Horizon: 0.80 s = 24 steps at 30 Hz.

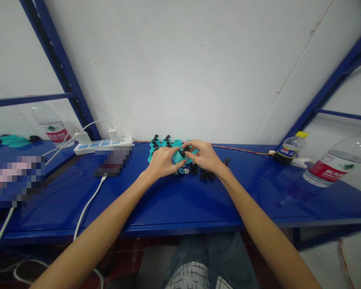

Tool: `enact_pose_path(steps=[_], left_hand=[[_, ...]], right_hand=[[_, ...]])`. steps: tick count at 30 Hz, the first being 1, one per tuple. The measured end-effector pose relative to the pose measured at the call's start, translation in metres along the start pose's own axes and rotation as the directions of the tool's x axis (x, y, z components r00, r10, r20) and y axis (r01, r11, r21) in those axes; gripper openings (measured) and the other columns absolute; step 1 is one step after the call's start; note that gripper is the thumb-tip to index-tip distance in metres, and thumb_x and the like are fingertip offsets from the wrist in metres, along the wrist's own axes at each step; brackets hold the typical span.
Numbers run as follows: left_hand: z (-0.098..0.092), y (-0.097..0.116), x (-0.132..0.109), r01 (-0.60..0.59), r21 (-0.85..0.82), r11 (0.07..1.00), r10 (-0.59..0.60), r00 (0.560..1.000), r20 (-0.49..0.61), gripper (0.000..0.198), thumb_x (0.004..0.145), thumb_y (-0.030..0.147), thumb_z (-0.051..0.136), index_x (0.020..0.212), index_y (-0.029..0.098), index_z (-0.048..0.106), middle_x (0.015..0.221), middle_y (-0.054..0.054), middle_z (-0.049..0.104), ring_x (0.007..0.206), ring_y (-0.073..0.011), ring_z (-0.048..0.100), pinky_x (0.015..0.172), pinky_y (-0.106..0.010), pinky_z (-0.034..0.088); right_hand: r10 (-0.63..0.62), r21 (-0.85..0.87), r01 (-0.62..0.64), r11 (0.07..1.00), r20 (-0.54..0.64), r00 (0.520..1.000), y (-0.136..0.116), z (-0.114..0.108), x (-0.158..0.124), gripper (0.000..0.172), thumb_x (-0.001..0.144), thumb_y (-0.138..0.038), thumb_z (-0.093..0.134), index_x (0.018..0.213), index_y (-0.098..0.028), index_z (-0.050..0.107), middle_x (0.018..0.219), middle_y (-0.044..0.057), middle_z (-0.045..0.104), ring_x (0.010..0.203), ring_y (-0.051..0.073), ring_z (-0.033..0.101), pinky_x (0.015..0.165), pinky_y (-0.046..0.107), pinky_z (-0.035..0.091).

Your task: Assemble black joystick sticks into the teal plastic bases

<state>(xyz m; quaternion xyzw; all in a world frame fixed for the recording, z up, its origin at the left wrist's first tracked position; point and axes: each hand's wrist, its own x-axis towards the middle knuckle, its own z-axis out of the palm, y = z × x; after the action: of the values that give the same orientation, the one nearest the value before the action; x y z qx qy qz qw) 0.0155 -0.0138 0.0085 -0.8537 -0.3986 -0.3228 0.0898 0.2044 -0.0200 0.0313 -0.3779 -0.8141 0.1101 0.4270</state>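
At the back middle of the blue table, my left hand (164,162) is closed around a teal cup-shaped piece (178,157), thumb and fingers on its sides. My right hand (203,155) pinches a small black part (186,149) at the top of that piece; its exact shape is hidden by the fingers. Behind my hands stand several more teal pieces (177,142), some with black knobs (167,138) on top. Just in front of my fingers lies a small blue-and-white disc (181,171). Several loose black parts (207,175) lie below my right wrist.
Left on the table (180,204) are a white power strip (104,145) and a phone (112,162) with a white cable. A cola bottle (290,148) and a large water bottle (333,160) stand right. Another water bottle (55,128) stands far left. Thin wires run along the wall.
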Motion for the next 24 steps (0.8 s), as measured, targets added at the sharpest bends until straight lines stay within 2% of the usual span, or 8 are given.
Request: enact_pose_path(steps=[7,11,15,18,20,24], left_hand=[[0.0,0.001,0.0,-0.003,0.001,1.0,0.003,1.0,-0.003,0.044,0.089,0.052,0.054,0.11,0.016,0.068,0.084,-0.01,0.075,0.082,-0.0256,0.071,0.077,-0.033,0.048],[-0.002,0.001,0.001,-0.006,0.018,1.0,0.007,0.999,-0.033,0.047,0.088,0.054,0.054,0.112,0.016,0.067,0.085,-0.009,0.075,0.083,-0.0253,0.07,0.079,-0.032,0.048],[-0.003,0.001,0.002,0.022,0.03,0.999,-0.021,0.998,-0.054,0.048,0.088,0.056,0.055,0.111,0.016,0.068,0.086,-0.009,0.075,0.084,-0.0249,0.07,0.081,-0.033,0.048],[-0.003,0.001,0.002,0.022,0.028,0.999,-0.02,0.999,-0.049,0.049,0.088,0.056,0.055,0.111,0.015,0.068,0.085,-0.01,0.075,0.083,-0.0252,0.07,0.082,-0.034,0.048],[-0.002,0.002,0.001,0.013,0.026,1.0,-0.011,0.999,-0.047,0.049,0.088,0.056,0.055,0.111,0.014,0.068,0.086,-0.01,0.075,0.082,-0.0255,0.07,0.083,-0.034,0.048],[-0.002,0.001,0.001,0.002,0.023,1.0,-0.001,0.999,-0.041,0.05,0.087,0.056,0.055,0.113,0.014,0.068,0.088,-0.01,0.075,0.084,-0.0255,0.07,0.083,-0.035,0.048]], right_hand=[[0.022,0.035,-0.022,0.999,-0.019,1.0,-0.004,-0.002,-0.001,0.016,0.071,-0.012,0.056,0.083,-0.016,0.066,0.087,0.005,0.07,0.077,0.016,0.063,0.065,0.026,0.051],[0.09,0.079,-0.086,0.993,-0.051,0.995,-0.003,-0.007,0.001,0.014,0.077,-0.021,0.057,0.087,-0.018,0.067,0.088,0.006,0.07,0.08,0.018,0.064,0.063,0.028,0.053],[0.183,0.048,-0.177,0.983,-0.177,0.967,0.013,-0.027,0.002,0.02,0.076,-0.028,0.062,0.091,-0.017,0.068,0.086,0.007,0.071,0.07,0.018,0.065,0.056,0.027,0.052],[0.322,-0.1,-0.356,0.929,-0.254,0.912,0.038,-0.052,-0.002,0.021,0.075,-0.026,0.061,0.09,-0.014,0.071,0.073,0.006,0.071,0.057,0.017,0.062,0.053,0.028,0.049],[0.371,-0.272,-0.453,0.849,-0.305,0.877,0.056,-0.068,-0.008,0.022,0.074,-0.021,0.061,0.09,-0.013,0.073,0.074,0.008,0.072,0.066,0.02,0.066,0.062,0.029,0.051],[0.473,-0.512,-0.549,0.661,-0.283,0.834,0.083,-0.085,-0.019,0.024,0.074,-0.016,0.061,0.092,-0.012,0.077,0.088,0.011,0.075,0.084,0.022,0.069,0.078,0.03,0.05]])
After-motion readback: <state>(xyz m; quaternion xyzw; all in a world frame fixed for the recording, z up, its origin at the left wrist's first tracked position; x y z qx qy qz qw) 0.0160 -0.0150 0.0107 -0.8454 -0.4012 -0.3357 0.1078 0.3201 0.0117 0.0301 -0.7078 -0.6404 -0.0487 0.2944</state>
